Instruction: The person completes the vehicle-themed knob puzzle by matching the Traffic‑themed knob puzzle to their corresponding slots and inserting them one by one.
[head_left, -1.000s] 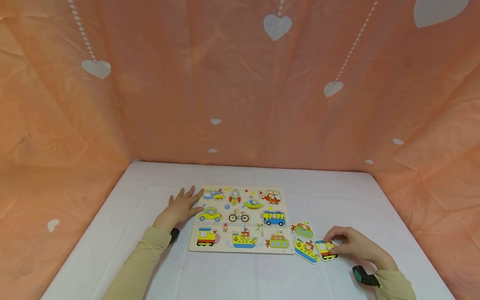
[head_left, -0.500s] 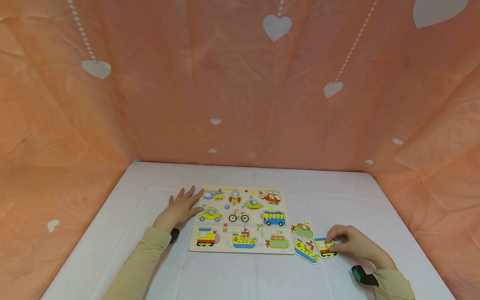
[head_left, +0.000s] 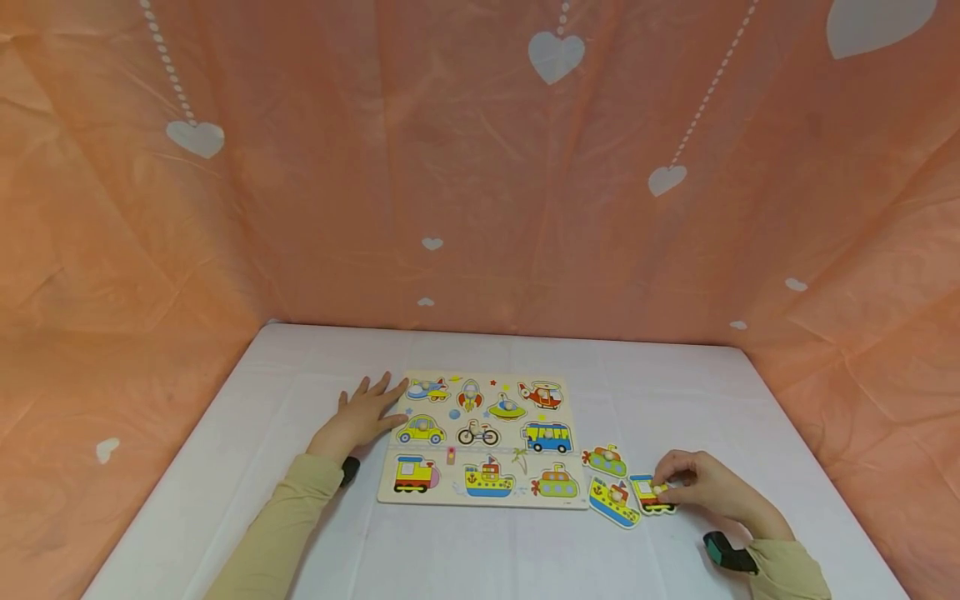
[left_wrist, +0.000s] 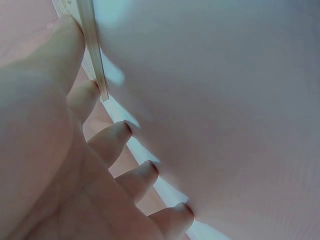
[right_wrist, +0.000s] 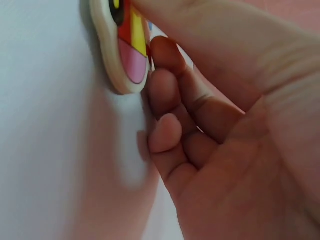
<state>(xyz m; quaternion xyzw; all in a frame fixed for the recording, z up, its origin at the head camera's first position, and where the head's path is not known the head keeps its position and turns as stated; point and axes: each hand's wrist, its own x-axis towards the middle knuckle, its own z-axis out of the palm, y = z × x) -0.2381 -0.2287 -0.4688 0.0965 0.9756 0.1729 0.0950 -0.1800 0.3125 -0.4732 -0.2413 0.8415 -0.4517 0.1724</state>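
Observation:
Beside the puzzle board [head_left: 451, 485], my left hand [head_left: 358, 421] spreads its fingers; the thumb and index finger touch the board's left edge, whose side [left_wrist: 90, 50] shows in the left wrist view. My right hand [head_left: 708, 486] pinches the knob of a wooden train puzzle piece [head_left: 642, 492] at the right of the board. That train piece [right_wrist: 133, 62] lies at or just above the cloth; I cannot tell which. Left of it lie a ship puzzle piece [head_left: 613, 502], tilted, and a submarine puzzle piece [head_left: 603, 460]. The train, ship and submarine pictures on the board's bottom row carry no knobs.
Several knobbed pieces sit in the board's upper rows, among them a bus [head_left: 548, 437], a car [head_left: 421, 429] and a helicopter [head_left: 541, 394]. White cloth [head_left: 480, 554] covers the table. An orange curtain with hearts [head_left: 480, 167] encloses the back and sides.
The right hand's fingers have settled onto the train piece's knob, and the piece has shifted very slightly. The left hand and the board have not moved.

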